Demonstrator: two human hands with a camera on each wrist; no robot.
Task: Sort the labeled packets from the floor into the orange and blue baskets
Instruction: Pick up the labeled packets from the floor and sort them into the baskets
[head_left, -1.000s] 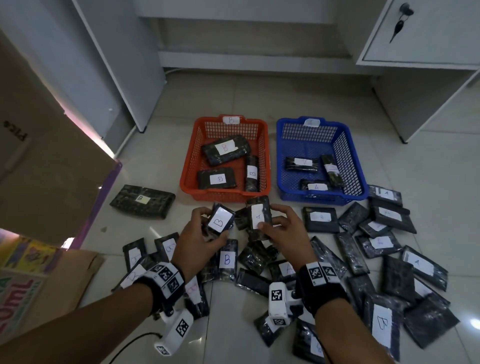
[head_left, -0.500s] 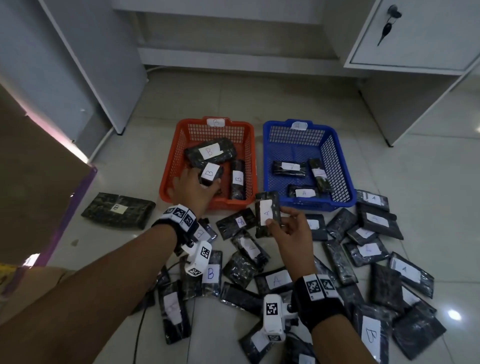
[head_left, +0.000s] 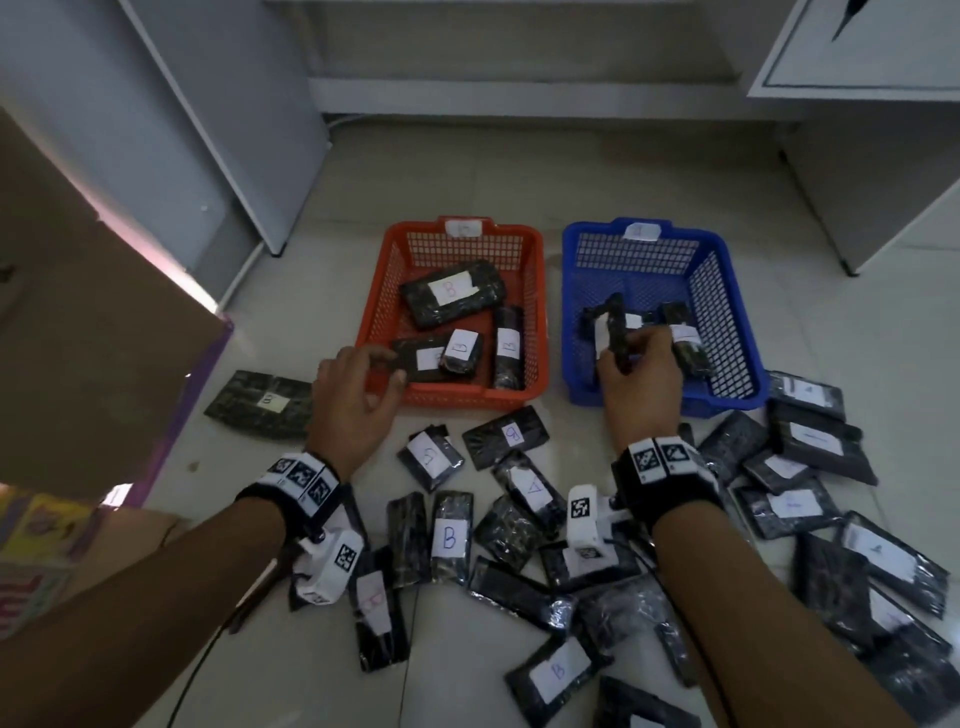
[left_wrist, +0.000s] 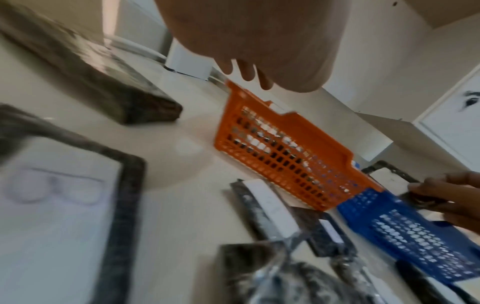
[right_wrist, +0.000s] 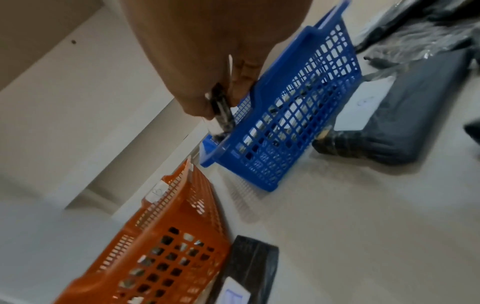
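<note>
Left hand (head_left: 353, 400) now empty, fingers loosely spread; B packet (head_left: 461, 352) dropped just beyond them in orange basket (head_left: 535, 312). Right hand (head_left: 636, 384) pinching A packet (head_left: 613, 330) over blue basket (head_left: 737, 332), release next

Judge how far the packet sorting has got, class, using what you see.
Done: four B packets lie in the orange basket and a few in the blue basket. In hand: the right hand holds a packet over the blue basket; the left hand is empty. Left: many packets on the floor.
</note>
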